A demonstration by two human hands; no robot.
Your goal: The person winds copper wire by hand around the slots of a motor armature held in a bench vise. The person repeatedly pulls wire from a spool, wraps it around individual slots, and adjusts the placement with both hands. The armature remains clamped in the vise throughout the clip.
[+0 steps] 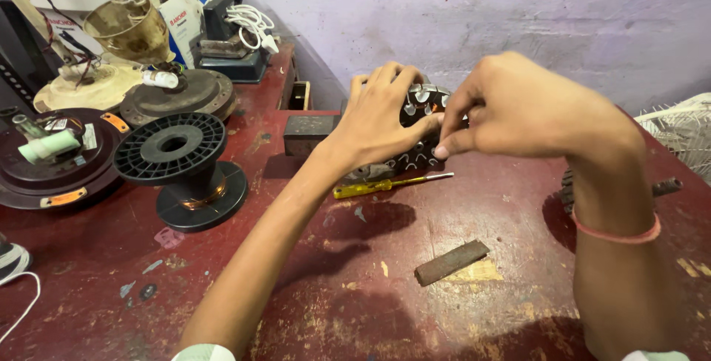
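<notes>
A round dark motor stator [416, 128] with pale slot liners stands on edge at the middle back of the red bench [355, 279]. My left hand [381, 117] wraps over its left side and top. My right hand [511, 109] pinches at its front face with thumb and fingertips; whatever sits between them is too small to make out. A yellow-handled screwdriver [389, 183] lies flat on the bench just below the stator.
A black plastic wire spool [185, 165] with a little copper wire stands at left. Ceiling-fan motor housings [55, 161] and a dusty cup sit further left. A flat dark bar [452, 261] lies in front. A white fan guard [685, 128] is at the right edge.
</notes>
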